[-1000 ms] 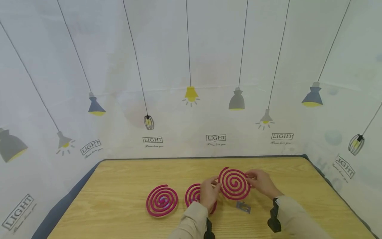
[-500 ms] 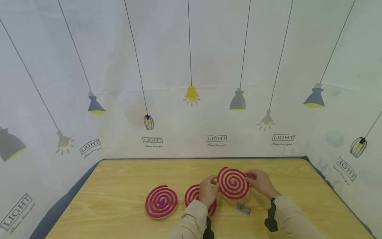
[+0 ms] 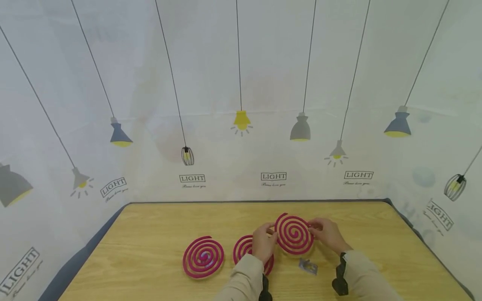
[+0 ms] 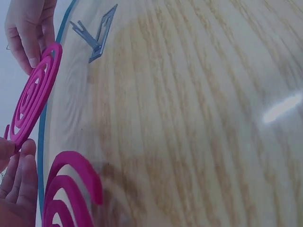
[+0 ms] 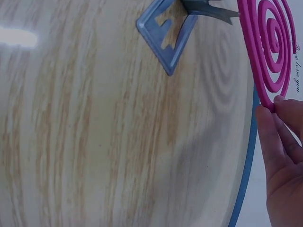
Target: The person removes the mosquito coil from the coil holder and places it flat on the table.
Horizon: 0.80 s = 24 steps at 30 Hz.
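Note:
A pink mosquito coil [image 3: 295, 234] is held raised and tilted above the table. My left hand [image 3: 263, 242] pinches its left edge between thumb and fingers. On the opposite edge, the thumb and index finger of my right hand [image 3: 328, 235] grip the rim, seen closely in the right wrist view. Beneath the coil, a small metal coil stand [image 3: 308, 266] lies on the wood with a prong bent upward, plain in the left wrist view. My left hand and sleeve partly cover a second pink coil [image 3: 235, 252].
Further left, a third pink coil [image 3: 204, 256] sits slightly raised, with metal glinting at its centre. The wooden table [image 3: 143, 251] has a dark edge and meets a white backdrop [image 3: 226, 167] printed with lamps on three sides.
Both hands keep the same coil between them and barely shift. The whole scene sits slightly lower in the head view now.

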### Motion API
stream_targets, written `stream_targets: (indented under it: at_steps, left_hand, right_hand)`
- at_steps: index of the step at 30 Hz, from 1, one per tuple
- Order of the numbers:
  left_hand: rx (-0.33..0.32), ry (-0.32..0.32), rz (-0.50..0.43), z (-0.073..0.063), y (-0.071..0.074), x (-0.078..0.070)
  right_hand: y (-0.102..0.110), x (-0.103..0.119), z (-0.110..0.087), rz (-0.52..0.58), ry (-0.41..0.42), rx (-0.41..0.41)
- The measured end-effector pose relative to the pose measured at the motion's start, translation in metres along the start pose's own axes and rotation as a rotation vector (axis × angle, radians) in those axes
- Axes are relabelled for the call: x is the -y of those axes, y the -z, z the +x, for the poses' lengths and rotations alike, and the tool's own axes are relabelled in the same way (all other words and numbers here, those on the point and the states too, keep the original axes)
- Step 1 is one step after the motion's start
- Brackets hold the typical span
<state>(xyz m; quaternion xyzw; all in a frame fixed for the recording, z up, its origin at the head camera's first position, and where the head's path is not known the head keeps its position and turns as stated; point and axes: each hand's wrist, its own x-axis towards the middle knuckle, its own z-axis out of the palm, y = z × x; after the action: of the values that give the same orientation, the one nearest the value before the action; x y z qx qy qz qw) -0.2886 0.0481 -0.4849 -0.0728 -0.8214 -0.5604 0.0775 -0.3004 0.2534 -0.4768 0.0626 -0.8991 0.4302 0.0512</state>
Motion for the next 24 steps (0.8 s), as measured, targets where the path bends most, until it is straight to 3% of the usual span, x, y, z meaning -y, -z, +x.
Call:
stream_targets:
  at_steps: [6,24]
  left_hand:
    - [-0.011,-0.019,0.020,-0.003,-0.006,0.003]
    - [-0.051,-0.044,0.070,0.000,-0.013,0.001]
  right_hand:
    - [0.000,-0.005,-0.001,-0.007,0.021,-0.012]
    - [-0.002,-0.013,0.000,-0.105,-0.027,-0.022]
